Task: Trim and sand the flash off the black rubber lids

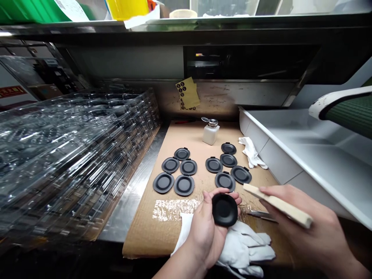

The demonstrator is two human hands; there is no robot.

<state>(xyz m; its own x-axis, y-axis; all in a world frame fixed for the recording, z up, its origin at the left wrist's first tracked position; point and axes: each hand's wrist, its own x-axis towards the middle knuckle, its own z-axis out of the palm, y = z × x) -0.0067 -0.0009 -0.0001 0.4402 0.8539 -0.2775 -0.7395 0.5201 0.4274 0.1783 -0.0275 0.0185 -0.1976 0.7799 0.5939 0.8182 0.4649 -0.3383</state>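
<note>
My left hand (203, 236) holds a black rounded-square plastic cap (224, 210), its face turned up, thumb at one side and fingers beneath. A cream-coloured flat bar (279, 205) is gripped by my right hand (308, 224), its far end pointing toward the caps on the cardboard; its exact kind is unclear. Below the bar lies a thin metal tool (261, 215), partly hidden by the right hand. Several matching black caps with small tabs lie in a left group (184, 185) and a right group (225, 181). Beneath my left hand is a white glove (247, 244).
Clear plastic trays (116, 139) are stacked on the left. A white pump bottle (210, 133) stands toward the back of the cardboard sheet (145, 232). Another white glove (251, 153) lies beside a large white bin (279, 151). A shelf (174, 25) spans overhead.
</note>
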